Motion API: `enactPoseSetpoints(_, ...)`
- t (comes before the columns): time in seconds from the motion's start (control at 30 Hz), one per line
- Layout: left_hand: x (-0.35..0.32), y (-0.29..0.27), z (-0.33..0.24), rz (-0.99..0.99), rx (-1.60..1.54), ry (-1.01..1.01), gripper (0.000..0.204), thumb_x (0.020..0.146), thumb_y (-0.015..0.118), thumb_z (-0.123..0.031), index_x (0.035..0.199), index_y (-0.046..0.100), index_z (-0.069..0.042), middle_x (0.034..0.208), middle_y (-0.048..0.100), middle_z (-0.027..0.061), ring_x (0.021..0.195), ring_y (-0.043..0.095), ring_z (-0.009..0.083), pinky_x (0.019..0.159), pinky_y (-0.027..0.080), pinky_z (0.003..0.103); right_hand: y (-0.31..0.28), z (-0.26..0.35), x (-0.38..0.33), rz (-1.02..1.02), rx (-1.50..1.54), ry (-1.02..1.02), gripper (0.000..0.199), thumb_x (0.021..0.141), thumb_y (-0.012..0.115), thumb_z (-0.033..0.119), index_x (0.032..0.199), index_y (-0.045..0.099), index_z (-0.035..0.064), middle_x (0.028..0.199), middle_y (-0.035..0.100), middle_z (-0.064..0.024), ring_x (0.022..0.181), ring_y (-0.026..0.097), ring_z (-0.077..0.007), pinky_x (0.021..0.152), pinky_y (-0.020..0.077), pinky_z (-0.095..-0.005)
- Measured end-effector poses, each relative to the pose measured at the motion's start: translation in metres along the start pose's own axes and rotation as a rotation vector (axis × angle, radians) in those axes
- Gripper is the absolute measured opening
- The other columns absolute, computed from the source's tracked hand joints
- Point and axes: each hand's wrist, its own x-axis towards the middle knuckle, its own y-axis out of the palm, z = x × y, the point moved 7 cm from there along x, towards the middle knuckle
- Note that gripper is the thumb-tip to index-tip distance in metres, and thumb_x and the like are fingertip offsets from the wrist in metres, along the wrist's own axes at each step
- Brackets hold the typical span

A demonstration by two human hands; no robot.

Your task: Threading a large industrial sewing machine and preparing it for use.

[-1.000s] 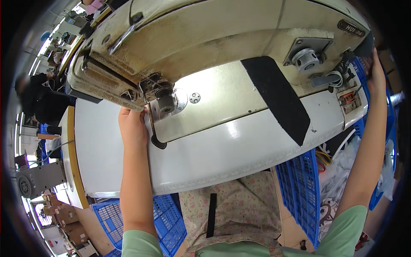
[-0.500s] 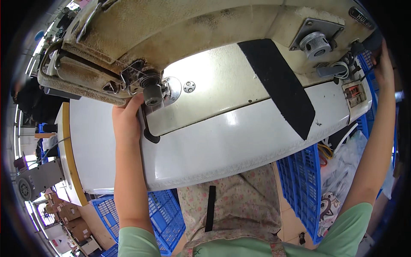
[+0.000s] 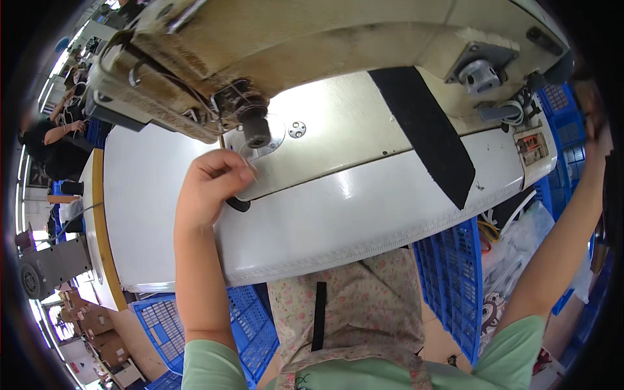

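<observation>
My left hand (image 3: pixel 211 188) is just in front of the needle area of an industrial sewing machine (image 3: pixel 312 55), its fingers curled and thumb and fingertips pressed together. Whatever they may pinch is too small to make out. Above the fingertips hangs the dark round roller of the presser foot (image 3: pixel 257 132), over a shiny metal needle plate (image 3: pixel 276 133). My right hand (image 3: pixel 590 110) is off at the far right, beyond the machine's handwheel end; it is dim and smeared by motion, so its fingers cannot be read. A black strip (image 3: pixel 426 130) lies across the machine bed.
The white table (image 3: pixel 312 240) has a ruler marking along its front edge. Blue plastic crates stand below, one at the left (image 3: pixel 244 331) and one at the right (image 3: pixel 448 286) beside clear plastic bags (image 3: pixel 520 250). Another person (image 3: pixel 55 140) sits at the far left.
My left hand has come out from beside the presser foot toward me, fingers now curled. My right hand has moved a little lower and off the machine's end. The view has shifted slightly.
</observation>
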Motion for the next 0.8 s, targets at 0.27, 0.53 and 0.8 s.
enactPoseSetpoints(0.27, -0.017, 0.024, 0.001, 0.337, -0.412, -0.155, 0.010, 0.071, 0.069, -0.002, 0.075, 0.060, -0.002, 0.073, 0.063, 0.0070, 0.054, 0.047, 0.0067, 0.047, 0.033, 0.020, 0.181, -0.003, -0.304, 1.011, 0.366, 0.878, 0.017, 0.082, 0.062, 0.013, 0.088, 0.064, -0.0028, 0.065, 0.058, -0.0061, 0.048, 0.053, -0.0073, 0.036, 0.0313, -0.0164)
enactPoseSetpoints(0.53, -0.020, 0.035, -0.004, 0.366, -0.353, -0.136, 0.010, 0.072, 0.069, -0.005, 0.075, 0.060, -0.001, 0.071, 0.062, 0.0031, 0.053, 0.044, 0.0032, 0.044, 0.028, 0.018, 0.251, 0.000, -0.364, 1.149, 0.454, 0.968, 0.019, 0.083, 0.061, 0.011, 0.095, 0.061, -0.0029, 0.074, 0.059, -0.0079, 0.051, 0.052, -0.0077, 0.036, 0.0306, -0.0175)
enactPoseSetpoints(0.8, -0.027, 0.038, -0.015, 0.400, -0.319, -0.140, 0.009, 0.073, 0.069, -0.005, 0.077, 0.062, -0.001, 0.075, 0.064, 0.0055, 0.067, 0.058, 0.0079, 0.058, 0.042, 0.018, 0.255, 0.002, -0.371, 1.110, 0.416, 0.933, 0.017, 0.082, 0.061, 0.008, 0.093, 0.060, -0.0048, 0.072, 0.060, -0.0075, 0.053, 0.052, -0.0072, 0.036, 0.0315, -0.0169)
